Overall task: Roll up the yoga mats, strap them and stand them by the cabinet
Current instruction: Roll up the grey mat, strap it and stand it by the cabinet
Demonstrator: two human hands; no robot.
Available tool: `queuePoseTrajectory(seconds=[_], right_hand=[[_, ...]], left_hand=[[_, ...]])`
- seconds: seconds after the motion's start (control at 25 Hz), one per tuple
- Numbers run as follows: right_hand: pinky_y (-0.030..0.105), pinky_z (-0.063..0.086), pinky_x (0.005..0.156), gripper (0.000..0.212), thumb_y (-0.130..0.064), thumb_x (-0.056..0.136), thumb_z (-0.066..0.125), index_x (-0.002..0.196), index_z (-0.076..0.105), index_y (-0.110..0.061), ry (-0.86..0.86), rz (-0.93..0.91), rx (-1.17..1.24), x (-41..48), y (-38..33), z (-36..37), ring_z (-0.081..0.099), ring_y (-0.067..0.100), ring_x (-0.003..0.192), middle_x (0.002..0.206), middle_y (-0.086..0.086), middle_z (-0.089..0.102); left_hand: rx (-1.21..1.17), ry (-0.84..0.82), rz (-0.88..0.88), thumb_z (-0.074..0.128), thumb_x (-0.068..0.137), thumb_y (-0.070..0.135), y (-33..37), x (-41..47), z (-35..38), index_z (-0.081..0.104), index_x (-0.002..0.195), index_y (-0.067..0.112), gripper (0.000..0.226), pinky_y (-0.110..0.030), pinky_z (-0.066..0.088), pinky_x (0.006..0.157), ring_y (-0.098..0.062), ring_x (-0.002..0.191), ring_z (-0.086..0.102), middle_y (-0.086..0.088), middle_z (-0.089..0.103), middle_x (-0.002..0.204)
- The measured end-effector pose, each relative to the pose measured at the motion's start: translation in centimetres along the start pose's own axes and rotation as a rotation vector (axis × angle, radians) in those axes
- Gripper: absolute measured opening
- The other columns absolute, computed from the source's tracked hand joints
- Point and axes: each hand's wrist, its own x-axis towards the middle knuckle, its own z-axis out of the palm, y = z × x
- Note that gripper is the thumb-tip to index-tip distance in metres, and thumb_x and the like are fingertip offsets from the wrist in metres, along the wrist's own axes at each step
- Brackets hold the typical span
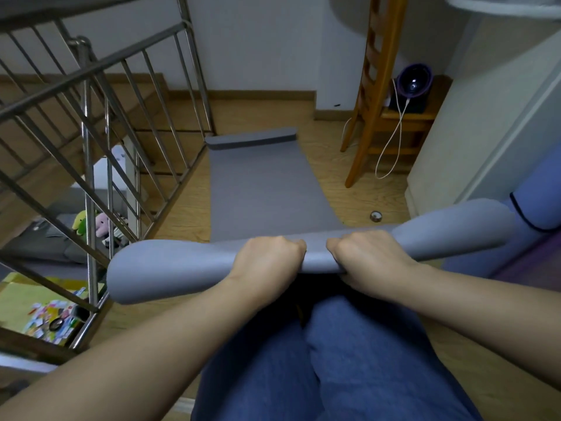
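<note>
A grey yoga mat (264,189) lies flat on the wooden floor, running away from me, its far end folded over (252,138). Its near end is rolled into a thick grey roll (170,265) across the frame. My left hand (267,259) and my right hand (364,256) grip the middle of that roll side by side, fingers curled over its top. At the right, a second, blue-purple rolled mat (537,189) with a dark strap stands against the white cabinet (473,141).
A metal stair railing (100,141) runs close along the mat's left side, with a drop to the floor below. A wooden ladder (370,86), a white cable and a dark fan stand at the right rear. A small round object (375,216) lies on the floor beside the mat.
</note>
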Motion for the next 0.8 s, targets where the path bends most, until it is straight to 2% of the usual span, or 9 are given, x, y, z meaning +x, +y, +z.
queuePoseTrajectory(seconds=[0.12, 0.28, 0.36, 0.48, 0.56, 0.64, 0.68, 0.72, 0.8], right_hand=[[0.03, 0.034, 0.064, 0.019, -0.015, 0.085, 0.052, 0.103, 0.058, -0.019, -0.129, 0.056, 0.041, 0.9, -0.2, 0.7, 0.062, 0.028, 0.097, 0.106, 0.005, 0.064], [0.028, 0.04, 0.067, 0.025, -0.015, 0.083, 0.055, 0.107, 0.061, -0.018, -0.484, 0.033, 0.182, 1.4, -1.8, 3.1, 0.056, 0.025, 0.084, 0.098, 0.005, 0.059], [0.026, 0.039, 0.065, 0.024, -0.015, 0.083, 0.056, 0.106, 0.062, -0.017, -0.555, 0.024, 0.265, 1.6, -1.9, 3.7, 0.051, 0.022, 0.078, 0.09, 0.003, 0.054], [0.024, 0.038, 0.052, 0.017, -0.013, 0.079, 0.062, 0.096, 0.062, -0.017, -0.587, 0.038, 0.364, 2.4, -1.5, 4.0, 0.052, 0.022, 0.075, 0.086, 0.004, 0.055], [0.022, 0.035, 0.049, 0.015, -0.013, 0.077, 0.067, 0.088, 0.057, -0.018, -0.607, 0.039, 0.424, 2.7, -1.2, 4.1, 0.053, 0.02, 0.074, 0.084, 0.004, 0.056], [0.021, 0.035, 0.049, 0.017, -0.013, 0.075, 0.07, 0.084, 0.056, -0.017, -0.627, 0.041, 0.484, 3.0, -0.8, 4.4, 0.052, 0.019, 0.072, 0.082, 0.003, 0.056], [0.022, 0.035, 0.05, 0.017, -0.013, 0.074, 0.07, 0.082, 0.056, -0.018, -0.635, 0.039, 0.504, 3.1, -0.8, 4.6, 0.053, 0.018, 0.071, 0.082, 0.003, 0.057], [0.022, 0.036, 0.051, 0.017, -0.013, 0.073, 0.071, 0.081, 0.057, -0.018, -0.637, 0.028, 0.508, 3.2, -0.8, 4.7, 0.053, 0.018, 0.071, 0.082, 0.003, 0.057], [0.022, 0.036, 0.051, 0.017, -0.016, 0.074, 0.072, 0.083, 0.057, -0.019, -0.624, 0.016, 0.484, 3.3, -0.8, 4.8, 0.054, 0.019, 0.072, 0.083, 0.003, 0.057]], left_hand=[[0.025, -0.063, 0.013, 0.047, 0.09, 0.014, 0.3, 0.3, 0.7, 0.053, 0.104, 0.017, 0.015, -0.033, 0.033, 0.062, -0.033, 0.096, 0.063, -0.006, 0.065, 0.105], [-0.166, -0.438, -0.031, 0.055, 0.086, 0.017, 1.5, -0.7, 3.7, 0.058, 0.111, 0.016, 0.025, -0.032, 0.04, 0.071, -0.03, 0.099, 0.061, -0.01, 0.062, 0.113], [-0.296, -0.545, -0.019, 0.064, 0.084, 0.028, 1.0, -0.6, 4.2, 0.058, 0.11, 0.017, 0.03, -0.03, 0.042, 0.071, -0.027, 0.097, 0.06, -0.007, 0.063, 0.111], [-0.377, -0.465, 0.03, 0.067, 0.081, 0.049, -0.3, -0.9, 4.1, 0.051, 0.108, 0.017, 0.045, -0.033, 0.041, 0.072, -0.027, 0.096, 0.057, -0.008, 0.062, 0.108], [-0.198, -0.213, 0.079, 0.065, 0.081, 0.052, -0.3, -2.2, 4.8, 0.051, 0.111, 0.016, 0.049, -0.036, 0.043, 0.072, -0.028, 0.095, 0.057, -0.008, 0.061, 0.105], [0.048, -0.058, 0.1, 0.079, 0.065, 0.044, 0.5, -3.7, 5.6, 0.06, 0.098, 0.016, 0.047, -0.034, 0.042, 0.057, -0.028, 0.071, 0.06, -0.006, 0.06, 0.082], [0.07, -0.017, 0.086, 0.084, 0.057, 0.038, 0.9, -4.2, 5.7, 0.062, 0.088, 0.016, 0.044, -0.032, 0.039, 0.051, -0.026, 0.06, 0.058, -0.004, 0.058, 0.071], [0.062, -0.026, 0.078, 0.083, 0.057, 0.034, 1.2, -4.2, 5.7, 0.059, 0.084, 0.017, 0.04, -0.03, 0.036, 0.049, -0.026, 0.056, 0.057, -0.004, 0.057, 0.068], [-0.009, -0.127, -0.007, 0.068, 0.078, 0.029, 1.2, -3.4, 5.1, 0.053, 0.097, 0.017, 0.027, -0.032, 0.035, 0.055, -0.03, 0.072, 0.064, -0.006, 0.064, 0.084]])
